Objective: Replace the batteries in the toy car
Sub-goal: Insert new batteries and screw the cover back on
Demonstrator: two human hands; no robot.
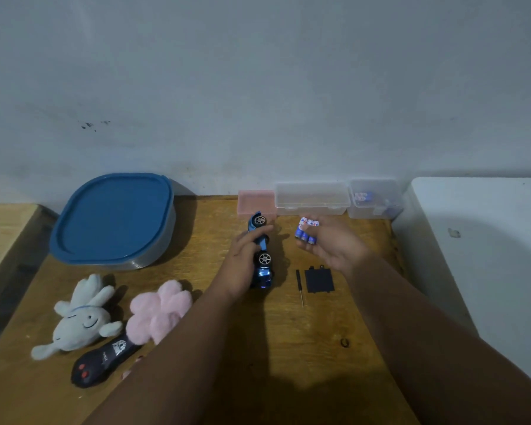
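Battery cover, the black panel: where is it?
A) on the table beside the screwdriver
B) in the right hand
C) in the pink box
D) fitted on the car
A: the battery cover lies flat on the table just right of the screwdriver, off the toy car in the left hand.

On the white ends of the batteries point(307, 231): red and blue letters, "ABC", seen more than once, side by side. Under the letters, just a plain blue wrap.

On the black remote control point(105, 360), near the front edge of the tabletop point(304, 332): a small white badge with a picture inside, too blurry to make out. Next to it, a short white word, too tiny to read.

On the other batteries point(362, 197) inside the small clear box point(376, 210) at the back: the same kind of red and blue marks on white, too fuzzy to spell out.
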